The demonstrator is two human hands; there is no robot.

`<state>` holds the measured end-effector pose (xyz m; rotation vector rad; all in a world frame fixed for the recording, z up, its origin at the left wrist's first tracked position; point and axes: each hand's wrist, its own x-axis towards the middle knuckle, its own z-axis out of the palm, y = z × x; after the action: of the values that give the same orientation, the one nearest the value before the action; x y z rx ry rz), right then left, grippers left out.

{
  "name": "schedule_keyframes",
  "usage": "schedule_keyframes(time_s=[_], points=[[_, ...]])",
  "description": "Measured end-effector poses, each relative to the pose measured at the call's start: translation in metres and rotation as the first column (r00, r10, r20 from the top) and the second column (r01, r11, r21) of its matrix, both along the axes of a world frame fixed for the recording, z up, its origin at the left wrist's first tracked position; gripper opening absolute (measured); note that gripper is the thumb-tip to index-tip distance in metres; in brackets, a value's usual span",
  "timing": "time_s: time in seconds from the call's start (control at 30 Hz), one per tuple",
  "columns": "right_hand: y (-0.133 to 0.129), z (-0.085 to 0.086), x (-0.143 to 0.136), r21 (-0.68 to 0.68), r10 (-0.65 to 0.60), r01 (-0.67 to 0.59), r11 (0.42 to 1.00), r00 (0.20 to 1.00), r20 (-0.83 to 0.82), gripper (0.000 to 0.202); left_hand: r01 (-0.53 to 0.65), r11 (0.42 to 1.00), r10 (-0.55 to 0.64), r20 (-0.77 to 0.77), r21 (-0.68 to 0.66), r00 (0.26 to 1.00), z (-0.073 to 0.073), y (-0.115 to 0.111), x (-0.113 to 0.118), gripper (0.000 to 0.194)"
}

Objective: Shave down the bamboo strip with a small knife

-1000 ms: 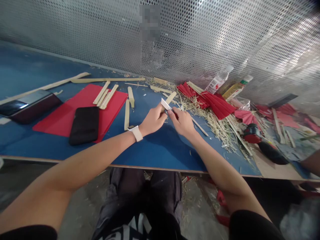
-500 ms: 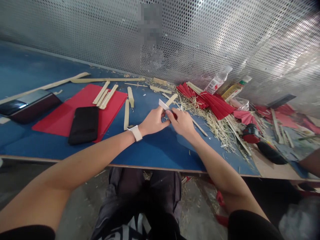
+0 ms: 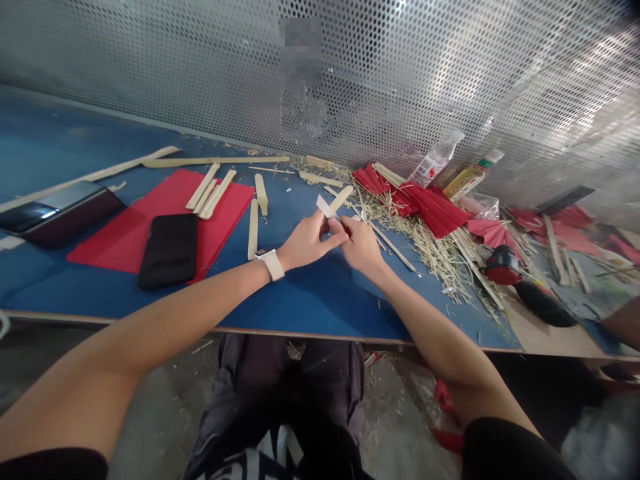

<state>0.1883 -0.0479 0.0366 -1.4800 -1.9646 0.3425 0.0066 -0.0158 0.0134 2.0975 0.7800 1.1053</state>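
Over the middle of the blue table, my two hands are together. My left hand (image 3: 311, 241), with a pale watch strap at the wrist, is closed on a bamboo strip (image 3: 342, 198) whose rounded end points up and right. My right hand (image 3: 363, 245) is closed around what looks like a knife; its handle is hidden in the fingers. The flat, pale blade (image 3: 325, 206) points up and left, crossing the bamboo strip. My left thumb reaches across to the right hand's fingers. Short bamboo pieces (image 3: 253, 229) lie left of my hands.
Red sheets (image 3: 125, 230) at left carry a black phone (image 3: 169, 251) and several bamboo sticks (image 3: 220, 195). Shavings (image 3: 440, 260), red pleated fans (image 3: 433, 208) and two bottles (image 3: 473, 177) lie at right, near a power tool (image 3: 525, 283). A perforated metal screen (image 3: 200, 73) stands behind.
My left thumb has moved up and right onto the right hand's fingers. My right hand has shifted slightly left, and the blade has tilted a little. The bamboo strip has dipped slightly.
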Motion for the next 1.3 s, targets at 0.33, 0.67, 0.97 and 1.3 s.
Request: schedule_keyframes(time_s=[0.33,0.67,0.97,1.3], points=[[0.0034,-0.004,0.0022,0.0,0.015,-0.015,1.0,0.999,-0.04,0.069,-0.041,0.999,0.039,0.057,0.024,0.998,-0.0026,0.0052,0.0042,0.072],[0.0039,-0.006,0.001,0.011,-0.012,0.012,1.0,0.999,-0.053,0.071,-0.086,0.996,0.086,0.061,-0.001,0.994,-0.001,0.0044,0.006,0.07],[0.0015,-0.0049,-0.0011,0.022,-0.034,0.036,0.999,0.997,-0.068,0.072,-0.079,0.997,0.08,0.076,-0.011,0.994,-0.0001,0.0037,0.0064,0.074],[-0.0019,-0.004,-0.0028,0.035,-0.031,0.033,0.999,0.997,-0.077,0.071,-0.097,0.995,0.097,0.075,-0.008,0.992,0.0042,0.0004,0.0057,0.074]])
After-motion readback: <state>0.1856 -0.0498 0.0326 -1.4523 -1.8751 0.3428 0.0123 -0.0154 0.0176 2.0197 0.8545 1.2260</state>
